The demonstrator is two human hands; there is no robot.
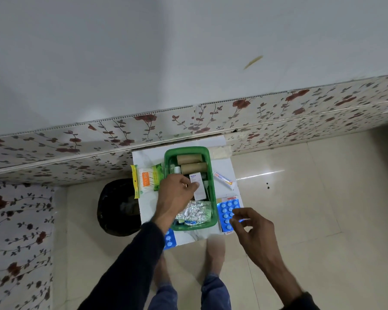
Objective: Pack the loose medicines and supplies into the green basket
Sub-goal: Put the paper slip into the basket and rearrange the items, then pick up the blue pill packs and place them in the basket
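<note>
Nearest the camera, low in the frame, stand the person's blue-trousered legs (189, 294); above them two dark-sleeved arms reach up toward a small white table (222, 171) at centre. The left hand (177, 193) is over the rectangular green plastic basket (212, 175), fingers pinched on a white cardboard medicine box (197, 186) that sits inside it; two brown cardboard rolls (192, 163) and crumpled silver foil strips (195, 212) also lie in the basket. The right hand (253, 227), fingers spread and holding nothing, hovers at the lower edge of a blue blister pack of round tablets (227, 211) just right of the basket; whether it touches is unclear. A white ointment tube (223, 180) lies at right, a cotton-bud packet (145, 180) at left.
</note>
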